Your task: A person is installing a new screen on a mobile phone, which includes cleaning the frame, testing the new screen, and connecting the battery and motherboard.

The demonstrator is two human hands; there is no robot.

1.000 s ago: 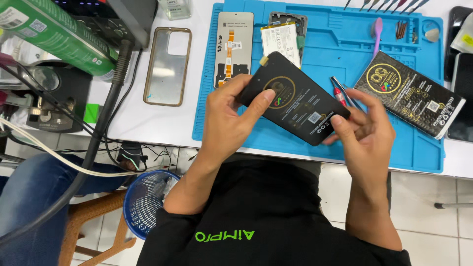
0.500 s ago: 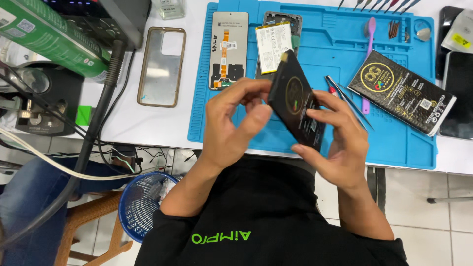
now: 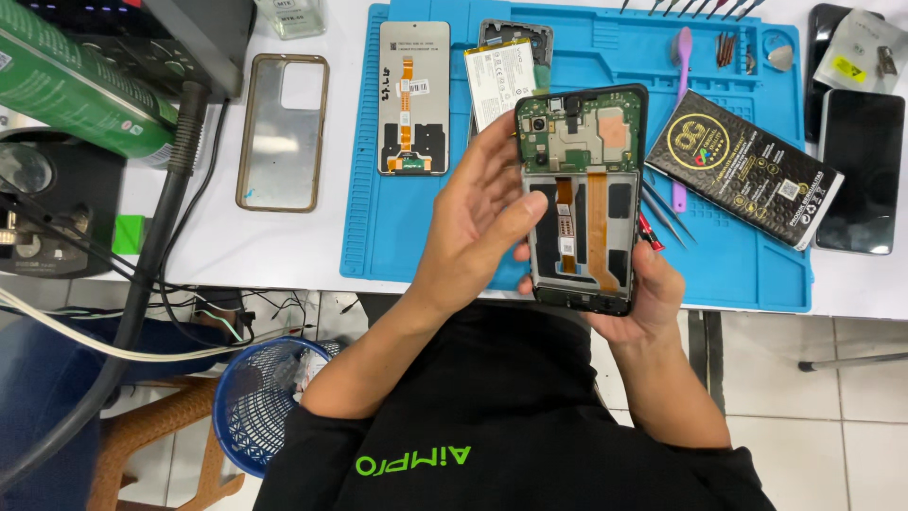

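Fingers curled around the opened phone frame, and we've got both hands on it: our left hand grips the left edge, thumb across the lower cavity, while our right hand cradles the bottom from beneath. The frame is upright over the blue work mat, green circuit board facing us. Just beside it lie tweezers and a black box; a loose battery sits behind.

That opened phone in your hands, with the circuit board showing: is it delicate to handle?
Probably. The opened phone has bare circuitry and thin orange ribbon strips, likely easy to damage. Its frame looks stiff, resting flat in the right hand. The left hand steadies its edge, hinting it could slip.
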